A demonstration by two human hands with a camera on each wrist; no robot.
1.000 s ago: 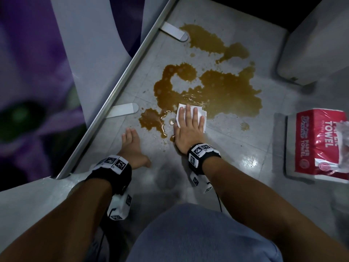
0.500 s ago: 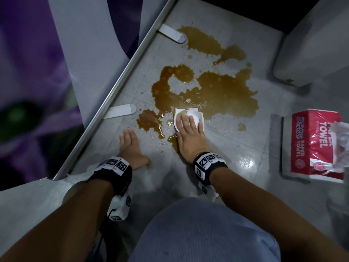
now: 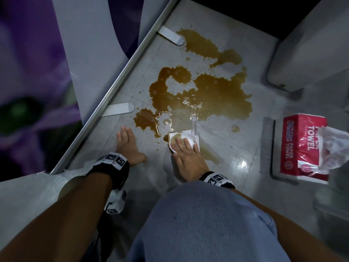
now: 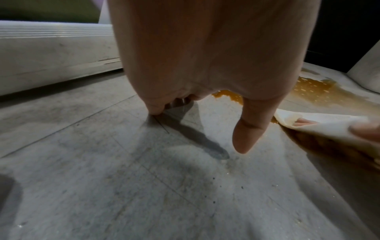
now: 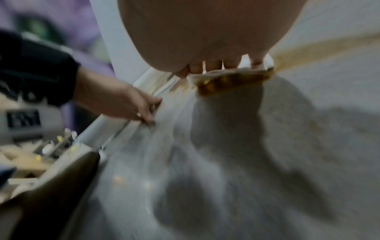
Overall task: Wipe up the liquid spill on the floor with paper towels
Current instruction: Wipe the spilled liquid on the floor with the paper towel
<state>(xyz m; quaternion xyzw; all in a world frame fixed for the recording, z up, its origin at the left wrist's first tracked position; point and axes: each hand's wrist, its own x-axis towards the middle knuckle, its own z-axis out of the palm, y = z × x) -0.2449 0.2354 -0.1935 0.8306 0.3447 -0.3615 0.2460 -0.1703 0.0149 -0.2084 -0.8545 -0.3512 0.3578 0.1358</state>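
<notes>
A wide brown spill (image 3: 207,91) covers the grey tiled floor (image 3: 226,144) ahead of me. My right hand (image 3: 186,154) lies flat, fingers straight, pressing a folded white paper towel (image 3: 186,138) at the spill's near edge. The towel is stained brown, and its soaked underside (image 5: 232,82) shows in the right wrist view. A thin brown smear (image 3: 209,156) trails on the floor right of that hand. My left hand (image 3: 126,146) rests with straight fingers on dry floor to the left, holding nothing. In the left wrist view its thumb (image 4: 248,129) hangs over the tile, with the towel (image 4: 320,128) at right.
A red pack of paper towels (image 3: 302,148) with torn plastic lies on the floor at right. A metal floor rail (image 3: 113,86) with two brackets (image 3: 120,108) runs diagonally at left, before a purple panel. A pale grey object (image 3: 309,46) stands at the far right. My knee (image 3: 204,224) fills the foreground.
My right hand has dragged the towel toward me out of the spill, leaving a wiped streak and a smear. The towel has soaked up brown liquid. The left hand has stayed put.
</notes>
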